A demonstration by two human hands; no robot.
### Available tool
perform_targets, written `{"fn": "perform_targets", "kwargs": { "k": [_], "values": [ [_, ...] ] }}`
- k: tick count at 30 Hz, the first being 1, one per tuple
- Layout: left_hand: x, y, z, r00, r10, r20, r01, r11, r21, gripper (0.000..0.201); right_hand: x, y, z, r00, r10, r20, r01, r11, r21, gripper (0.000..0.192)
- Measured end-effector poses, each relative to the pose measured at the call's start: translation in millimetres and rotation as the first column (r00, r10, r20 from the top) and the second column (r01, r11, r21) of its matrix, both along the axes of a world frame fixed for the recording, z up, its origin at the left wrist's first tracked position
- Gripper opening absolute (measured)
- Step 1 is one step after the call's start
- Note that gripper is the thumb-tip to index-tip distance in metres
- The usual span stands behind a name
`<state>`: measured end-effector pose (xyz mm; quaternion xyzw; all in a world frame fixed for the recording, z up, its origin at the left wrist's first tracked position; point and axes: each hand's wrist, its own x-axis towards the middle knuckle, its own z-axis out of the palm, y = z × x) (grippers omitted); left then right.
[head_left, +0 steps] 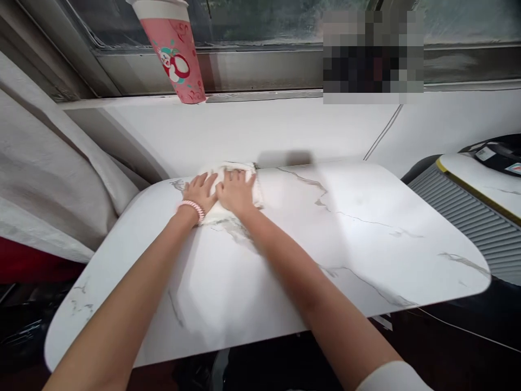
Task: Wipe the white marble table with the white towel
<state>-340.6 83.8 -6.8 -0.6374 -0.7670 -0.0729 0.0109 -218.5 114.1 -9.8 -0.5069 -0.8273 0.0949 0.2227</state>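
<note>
A white cloth (257, 193) lies folded on the marble-patterned white table (378, 212), close to its back edge by the wall. My left hand (200, 194), with a pink and white coiled band (194, 210) at the wrist, presses on the left part of the cloth with its fingers spread. Beside it, my right hand (236, 191) lies flat on the cloth's middle, fingers stretched forward. The two hands are almost touching. Part of the cloth is hidden beneath them.
A pink paper cup (175, 54) stands on the window sill (264, 96) behind the table. Grey curtains (61, 157) hang at the left. On the right is a ribbed grey and white appliance (468, 217). A thin cable (382, 133) runs down the wall.
</note>
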Motion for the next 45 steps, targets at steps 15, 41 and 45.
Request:
{"fn": "perform_targets", "kwargs": {
  "k": [15, 41, 45],
  "values": [
    [-75.5, -47.2, -5.1, 0.958, 0.287, 0.001, -0.286, 0.954, 0.095, 0.075, -75.4, -18.2, 8.1, 0.974, 0.225, -0.032, -0.227, 0.970, -0.086, 0.055],
    [357.9, 111.9, 2.2, 0.955, -0.214, 0.207, 0.220, 0.975, -0.008, 0.070, 364.2, 114.7, -9.3, 0.974, -0.213, 0.074, 0.211, 0.977, 0.033, 0.053],
    [381.5, 114.2, 5.0, 0.929, -0.279, 0.242, 0.290, 0.957, -0.011, 0.069, 394.8, 118.0, -14.0, 0.957, -0.288, 0.036, 0.285, 0.956, 0.070, 0.052]
  ]
}}
